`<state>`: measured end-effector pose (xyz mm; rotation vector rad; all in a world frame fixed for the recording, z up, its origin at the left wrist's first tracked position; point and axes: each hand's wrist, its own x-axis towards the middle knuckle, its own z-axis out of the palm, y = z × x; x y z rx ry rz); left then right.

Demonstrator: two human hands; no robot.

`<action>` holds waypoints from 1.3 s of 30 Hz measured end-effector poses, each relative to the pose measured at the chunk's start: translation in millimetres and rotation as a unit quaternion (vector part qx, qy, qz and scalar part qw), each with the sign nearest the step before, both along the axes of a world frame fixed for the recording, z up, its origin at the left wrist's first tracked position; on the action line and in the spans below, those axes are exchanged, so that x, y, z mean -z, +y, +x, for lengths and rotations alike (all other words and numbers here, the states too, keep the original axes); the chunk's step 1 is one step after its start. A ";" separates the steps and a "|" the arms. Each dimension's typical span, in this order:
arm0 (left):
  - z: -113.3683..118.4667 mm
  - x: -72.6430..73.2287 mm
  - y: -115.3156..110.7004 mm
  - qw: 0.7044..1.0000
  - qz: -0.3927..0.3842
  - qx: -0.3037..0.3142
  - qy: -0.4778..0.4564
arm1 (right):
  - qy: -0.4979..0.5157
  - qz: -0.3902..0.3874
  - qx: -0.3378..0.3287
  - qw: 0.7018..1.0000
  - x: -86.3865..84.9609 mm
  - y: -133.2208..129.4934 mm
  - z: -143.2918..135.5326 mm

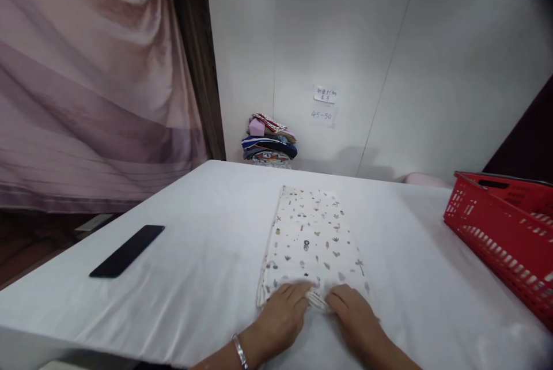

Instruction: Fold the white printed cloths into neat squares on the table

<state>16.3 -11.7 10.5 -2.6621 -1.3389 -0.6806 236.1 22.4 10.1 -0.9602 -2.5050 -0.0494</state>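
Observation:
A white cloth (311, 237) with small printed plants and shapes lies folded in a long rectangle on the white-covered table. Its near edge is lifted and bunched between my two hands, showing several layers. My left hand (283, 313), with a silver bracelet at the wrist, grips the left part of that edge, its fingers bent over the fabric. On the right part, my right hand (352, 311) holds the edge with curled fingers. Both thumbs are hidden from view.
A black flat object (127, 252) lies on the table (203, 278) at the left. A red basket (501, 231) stands at the right edge. Stacked folded clothes (268, 142) sit beyond the far edge, near a wall with paper notes (324, 106). A pinkish curtain hangs at the left.

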 end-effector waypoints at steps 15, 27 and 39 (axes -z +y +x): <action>14.9 -9.2 -5.7 0.999 0.006 -0.027 0.025 | 0.049 -0.144 -0.001 0.988 -23.1 5.6 5.5; 22.4 -1.5 -0.8 0.996 0.026 -0.079 0.032 | 0.008 -0.163 0.010 0.987 -20.4 2.3 4.4; 1.6 -8.4 -10.8 0.993 -0.025 -0.108 0.033 | -0.041 -0.047 0.013 0.998 -4.3 -14.0 2.5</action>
